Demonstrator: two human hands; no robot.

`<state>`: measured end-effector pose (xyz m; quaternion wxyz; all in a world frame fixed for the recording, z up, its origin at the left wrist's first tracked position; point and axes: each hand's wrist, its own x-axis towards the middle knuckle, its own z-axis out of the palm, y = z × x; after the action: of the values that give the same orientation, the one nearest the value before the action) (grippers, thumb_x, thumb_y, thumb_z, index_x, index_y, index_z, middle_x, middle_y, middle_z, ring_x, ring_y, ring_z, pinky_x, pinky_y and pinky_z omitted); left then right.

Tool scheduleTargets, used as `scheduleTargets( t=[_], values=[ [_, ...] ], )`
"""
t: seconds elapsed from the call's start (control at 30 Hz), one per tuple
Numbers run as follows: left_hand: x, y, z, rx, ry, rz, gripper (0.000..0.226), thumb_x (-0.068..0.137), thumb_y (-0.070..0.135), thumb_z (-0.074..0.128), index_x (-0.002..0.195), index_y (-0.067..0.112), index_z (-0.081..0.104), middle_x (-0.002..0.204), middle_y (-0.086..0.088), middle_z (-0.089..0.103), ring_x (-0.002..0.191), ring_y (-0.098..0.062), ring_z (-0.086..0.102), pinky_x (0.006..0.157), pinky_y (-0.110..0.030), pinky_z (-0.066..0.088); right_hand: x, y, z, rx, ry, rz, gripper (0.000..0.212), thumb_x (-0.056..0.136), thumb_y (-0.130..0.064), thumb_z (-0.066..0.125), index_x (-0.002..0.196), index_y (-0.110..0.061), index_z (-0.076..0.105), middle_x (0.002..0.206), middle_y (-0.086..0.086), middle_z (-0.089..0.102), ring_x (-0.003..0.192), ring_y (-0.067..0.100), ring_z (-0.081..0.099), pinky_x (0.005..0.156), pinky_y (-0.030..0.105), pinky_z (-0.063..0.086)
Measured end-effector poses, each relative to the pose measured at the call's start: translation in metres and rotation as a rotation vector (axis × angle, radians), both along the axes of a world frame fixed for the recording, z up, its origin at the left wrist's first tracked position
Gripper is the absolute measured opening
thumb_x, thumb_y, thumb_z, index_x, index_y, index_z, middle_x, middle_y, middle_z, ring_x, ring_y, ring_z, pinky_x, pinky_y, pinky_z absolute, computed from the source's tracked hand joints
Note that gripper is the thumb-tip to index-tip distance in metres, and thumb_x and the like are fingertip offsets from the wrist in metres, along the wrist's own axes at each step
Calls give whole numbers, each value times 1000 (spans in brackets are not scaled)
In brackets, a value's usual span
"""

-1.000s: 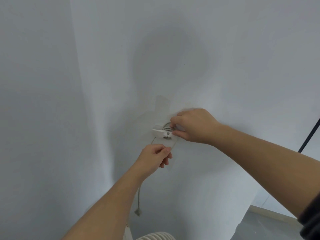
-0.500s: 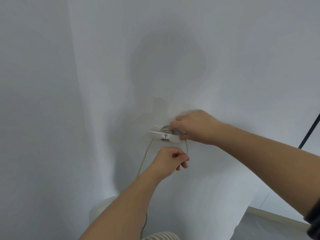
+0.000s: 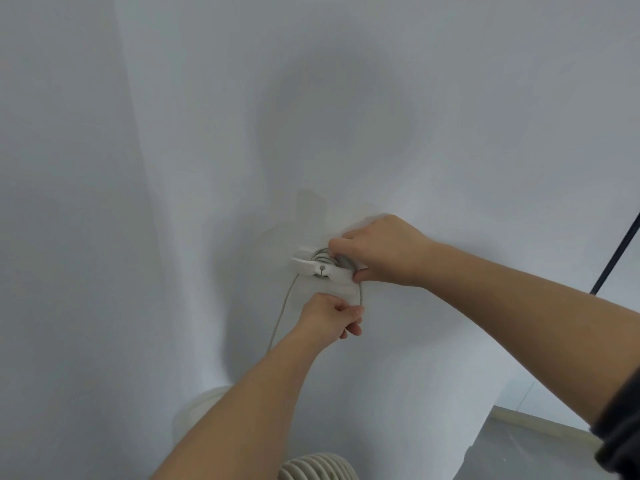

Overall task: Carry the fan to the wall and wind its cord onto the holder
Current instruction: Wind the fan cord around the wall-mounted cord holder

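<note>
Holder [image 3: 313, 268]: white, two-winged, fixed to the wall [image 3: 173, 168], at about the middle of the view.
Cord [image 3: 343, 263]: grey, with several turns round the holder's hub. One strand drops from the holder's left side and passes behind the left forearm. Another drops from the right side into the left hand.
Left hand [image 3: 329, 317]: just below the holder, fist clamped on the cord, thumb on top.
Right hand [image 3: 381, 251]: at the holder's right wing, fingers curled over it and thumb beneath, pinching the wing. The forefinger tip touches the coils.
Fan [image 3: 315, 467]: at the bottom edge, below both hands, close to the wall. Only the top of its pale ribbed grille shows.
Sleeve [image 3: 620, 431]: dark, on the right arm, lower right corner.
Pole [image 3: 616, 251]: thin, black, slanted, at the right edge.
Floor [image 3: 519, 452]: grey patch, lower right.
</note>
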<state>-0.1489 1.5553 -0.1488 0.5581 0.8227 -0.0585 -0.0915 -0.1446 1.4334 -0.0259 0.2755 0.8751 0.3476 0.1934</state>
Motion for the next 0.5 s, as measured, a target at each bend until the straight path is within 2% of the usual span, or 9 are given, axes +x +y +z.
scheduleTargets(
  t=[0.13, 0.23, 0.33, 0.4, 0.5],
  values=[
    [4, 8, -3, 117, 40, 45, 28, 92, 30, 60, 68, 16, 64, 64, 7, 68, 50, -5, 51, 48, -15, 41, 1, -1, 0, 20, 13, 15, 38, 85, -35, 65, 114, -22, 45, 96, -4, 62, 82, 23, 56, 63, 30, 29],
    [6, 21, -4, 192, 55, 76, 31, 92, 32, 59, 66, 15, 62, 62, 5, 65, 50, -7, 50, 47, -16, 41, 3, -3, -2, 48, 21, 42, 37, 82, -38, 66, 109, -23, 46, 91, -6, 62, 75, 22, 52, 62, 29, 32],
    [7, 41, -6, 217, 54, 127, 34, 92, 34, 60, 64, 16, 61, 61, 4, 61, 48, -9, 46, 42, -18, 37, 1, -3, -4, 128, 46, 56, 33, 85, -50, 58, 105, -27, 48, 85, -9, 62, 73, 20, 54, 60, 29, 37],
    [7, 52, -7, 199, 48, 167, 34, 91, 34, 62, 63, 16, 62, 60, 3, 59, 47, -10, 44, 46, -21, 35, -1, -1, -6, 218, 73, 37, 34, 90, -54, 50, 114, -30, 48, 90, -10, 63, 81, 19, 59, 64, 30, 43],
    [7, 61, -6, 158, 55, 226, 33, 90, 35, 63, 63, 17, 61, 60, 1, 52, 49, -14, 42, 49, -23, 32, -1, 7, -12, 301, 119, 13, 31, 94, -47, 47, 120, -31, 53, 101, -10, 63, 96, 16, 59, 77, 32, 47]
  ],
)
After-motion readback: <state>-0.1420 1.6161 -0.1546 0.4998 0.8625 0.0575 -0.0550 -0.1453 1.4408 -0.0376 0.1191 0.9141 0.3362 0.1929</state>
